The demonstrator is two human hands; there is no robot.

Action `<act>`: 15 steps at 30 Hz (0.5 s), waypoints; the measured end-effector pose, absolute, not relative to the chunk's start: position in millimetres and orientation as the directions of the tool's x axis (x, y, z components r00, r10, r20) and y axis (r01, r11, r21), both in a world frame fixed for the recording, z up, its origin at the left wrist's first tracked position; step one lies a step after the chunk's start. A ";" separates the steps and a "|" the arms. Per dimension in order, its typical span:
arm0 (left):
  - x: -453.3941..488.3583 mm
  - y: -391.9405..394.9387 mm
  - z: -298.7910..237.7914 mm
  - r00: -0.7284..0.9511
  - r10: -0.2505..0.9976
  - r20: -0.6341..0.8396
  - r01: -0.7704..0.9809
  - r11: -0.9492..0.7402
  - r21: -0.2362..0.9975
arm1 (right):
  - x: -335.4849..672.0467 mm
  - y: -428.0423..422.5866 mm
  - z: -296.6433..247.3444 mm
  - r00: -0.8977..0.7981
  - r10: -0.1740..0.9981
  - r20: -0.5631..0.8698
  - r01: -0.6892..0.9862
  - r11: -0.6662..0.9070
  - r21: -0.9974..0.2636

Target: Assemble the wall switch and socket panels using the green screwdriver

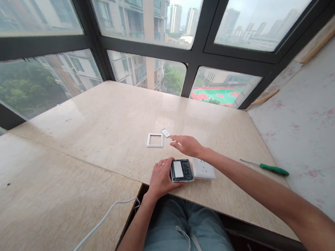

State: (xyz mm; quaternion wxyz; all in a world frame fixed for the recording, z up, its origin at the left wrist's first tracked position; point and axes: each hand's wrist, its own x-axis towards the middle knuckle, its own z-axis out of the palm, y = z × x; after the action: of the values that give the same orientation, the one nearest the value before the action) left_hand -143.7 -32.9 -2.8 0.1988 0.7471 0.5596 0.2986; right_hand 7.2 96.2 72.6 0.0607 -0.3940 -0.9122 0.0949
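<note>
My left hand (161, 178) is wrapped around the left side of a wall socket (178, 169) at the counter's front edge. Its cover is off, baring a dark inside with a white rocker on the left half. Above it, my right hand (186, 145) stretches left with thumb and fingers apart. Its fingertips are at the corner of a small white socket faceplate (165, 132) with holes; whether they touch it I cannot tell. Beside that plate lies a square white frame (155, 145). A second white socket (204, 171), partly under my right forearm, sits right of the held one.
A green-handled screwdriver (274, 169) lies at the right near the papered wall (315, 129). On the left, a white cable (97, 225) runs over the counter (97, 119). Dark-framed windows (202, 57) close off the far side. A small dark bit (6, 185) lies far left.
</note>
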 end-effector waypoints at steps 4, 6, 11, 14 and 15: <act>-142.4 -32.5 -2.3 0.191 0.959 0.209 0.726 -0.281 0.628 | 19.9 61.0 76.1 -0.843 0.534 0.068 0.484 0.806 -0.342; -142.0 -32.4 -3.1 0.184 0.960 0.210 0.730 -0.277 0.625 | 27.4 43.5 72.2 -0.895 0.441 0.064 0.393 0.848 -0.355; -142.1 -33.1 -5.0 0.181 0.954 0.239 0.730 -0.293 0.617 | 45.3 25.3 53.4 -0.858 0.506 0.089 0.473 0.846 -0.245; -141.8 -33.7 -4.1 0.179 0.954 0.241 0.733 -0.293 0.614 | 49.6 27.6 45.8 -0.851 0.513 0.115 0.480 0.847 -0.228; -141.5 -33.9 -3.5 0.178 0.953 0.245 0.733 -0.294 0.613 | 49.6 28.7 44.4 -0.857 0.502 0.121 0.470 0.855 -0.219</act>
State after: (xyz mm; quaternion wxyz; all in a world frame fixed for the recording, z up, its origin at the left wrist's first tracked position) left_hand -141.5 -33.9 -3.5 0.1821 0.7456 0.5654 0.3022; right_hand 49.6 28.7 44.4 0.0870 -0.2533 -0.9591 0.0913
